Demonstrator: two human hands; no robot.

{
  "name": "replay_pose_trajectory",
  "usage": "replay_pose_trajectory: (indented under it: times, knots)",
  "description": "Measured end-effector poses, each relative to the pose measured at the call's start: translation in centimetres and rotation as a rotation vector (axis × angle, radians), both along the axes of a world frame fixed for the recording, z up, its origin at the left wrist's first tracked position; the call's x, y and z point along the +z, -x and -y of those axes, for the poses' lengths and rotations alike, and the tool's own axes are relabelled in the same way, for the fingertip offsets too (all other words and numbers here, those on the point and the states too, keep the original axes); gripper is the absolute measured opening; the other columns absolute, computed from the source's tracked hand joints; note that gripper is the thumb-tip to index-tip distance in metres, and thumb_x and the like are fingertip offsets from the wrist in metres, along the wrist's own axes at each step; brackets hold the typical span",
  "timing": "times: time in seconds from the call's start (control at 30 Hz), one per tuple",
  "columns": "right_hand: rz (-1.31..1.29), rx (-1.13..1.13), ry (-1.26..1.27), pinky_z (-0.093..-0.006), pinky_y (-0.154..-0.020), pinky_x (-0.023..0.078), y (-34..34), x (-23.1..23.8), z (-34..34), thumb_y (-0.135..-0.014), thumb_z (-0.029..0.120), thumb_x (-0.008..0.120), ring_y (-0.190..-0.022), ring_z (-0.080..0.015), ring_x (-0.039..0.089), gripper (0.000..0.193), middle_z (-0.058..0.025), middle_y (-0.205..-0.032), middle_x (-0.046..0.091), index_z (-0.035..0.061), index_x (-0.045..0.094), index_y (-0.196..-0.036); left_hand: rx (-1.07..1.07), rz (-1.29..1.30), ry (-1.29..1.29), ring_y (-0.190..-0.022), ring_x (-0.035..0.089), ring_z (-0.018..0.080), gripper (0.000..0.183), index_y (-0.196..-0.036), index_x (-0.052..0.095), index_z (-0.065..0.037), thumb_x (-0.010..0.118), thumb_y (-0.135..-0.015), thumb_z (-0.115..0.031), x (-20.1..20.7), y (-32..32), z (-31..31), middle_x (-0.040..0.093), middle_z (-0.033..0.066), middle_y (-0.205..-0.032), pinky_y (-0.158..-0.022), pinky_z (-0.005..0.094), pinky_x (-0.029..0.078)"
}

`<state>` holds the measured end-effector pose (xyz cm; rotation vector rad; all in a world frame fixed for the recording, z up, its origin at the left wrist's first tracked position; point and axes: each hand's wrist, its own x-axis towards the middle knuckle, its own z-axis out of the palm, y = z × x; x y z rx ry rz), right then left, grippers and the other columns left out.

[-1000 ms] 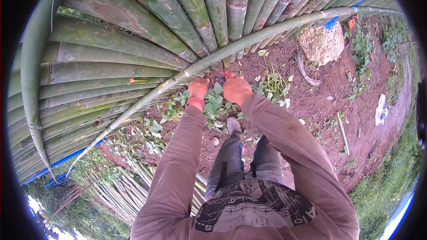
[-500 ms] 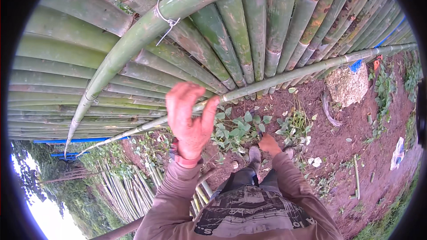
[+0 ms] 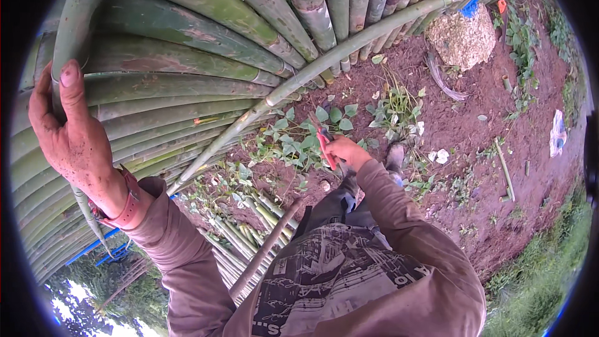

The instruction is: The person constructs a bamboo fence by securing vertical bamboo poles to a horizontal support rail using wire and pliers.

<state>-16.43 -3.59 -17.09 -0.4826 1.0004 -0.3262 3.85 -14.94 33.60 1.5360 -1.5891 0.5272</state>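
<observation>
At the frame's upper left, the left hand (image 3: pixel 80 143) curls around a curved bamboo pole (image 3: pixel 80 15), apparently steadying it, while the right hand (image 3: pixel 349 151) clasps red-handled pliers (image 3: pixel 324 141) at centre; working there calls for raising them leftward.

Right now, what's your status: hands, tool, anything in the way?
Left hand at curved pole, grip unclear. Right hand holding red pliers. Leaves by the pliers, contact unclear.
</observation>
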Motion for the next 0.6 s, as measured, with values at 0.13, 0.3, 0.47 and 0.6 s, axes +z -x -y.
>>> replay_pose_trajectory:
  times: [0.13, 0.3, 0.47, 0.6]
  knots:
    - [0.462, -0.201, -0.254, -0.052, -0.075, 0.058, 0.0, 1.5, 2.8, -0.085, 0.0, 0.059, -0.104, -0.0345, 0.067, 0.048, -0.0146, -0.121, 0.064, 0.008, 0.052, -0.132, 0.019, -0.115, 0.054, -0.102, 0.063, 0.0186, 0.055, -0.122, 0.064, 0.0, 0.073, -0.088, -0.042, -1.0, 0.6, 0.7, 0.07, 0.0095, -0.109, -0.096, 0.0306, 0.045]
    - [0.602, -0.276, -0.257, -0.054, -0.076, 0.058, -0.5, 1.9, 5.4, -0.086, 0.0, 0.059, -0.11, -0.0362, 0.065, 0.053, -0.0158, -0.124, 0.064, 0.0131, 0.051, -0.137, 0.108, -0.018, 0.159, -0.102, 0.063, 0.0178, 0.05, -0.115, 0.069, 0.002, 0.072, -0.089, -0.041, -1.0, 0.5, 0.8, 0.071, 0.0095, -0.11, -0.093, 0.0301, 0.045]
    - [0.626, -0.276, -0.229, -0.0553, -0.078, 0.058, 0.4, 1.4, 6.9, -0.086, 0.001, 0.06, -0.109, -0.0379, 0.065, 0.055, -0.0169, -0.122, 0.064, 0.013, 0.048, -0.139, 0.002, -0.093, 0.169, -0.103, 0.065, 0.0188, 0.046, -0.118, 0.067, 0.005, 0.073, -0.09, -0.031, -0.9, -1.4, 1.2, 0.07, 0.0147, -0.112, -0.096, 0.0292, 0.046]
    - [0.599, -0.228, -0.22, -0.054, -0.077, 0.058, 0.7, 2.3, 7.6, -0.086, 0.002, 0.06, -0.108, -0.0381, 0.066, 0.054, -0.0192, -0.124, 0.063, 0.0107, 0.048, -0.138, -0.018, -0.074, 0.151, -0.103, 0.065, 0.0182, 0.045, -0.118, 0.067, 0.005, 0.072, -0.091, -0.031, -0.8, -1.5, 1.1, 0.07, 0.0147, -0.113, -0.095, 0.0288, 0.046]
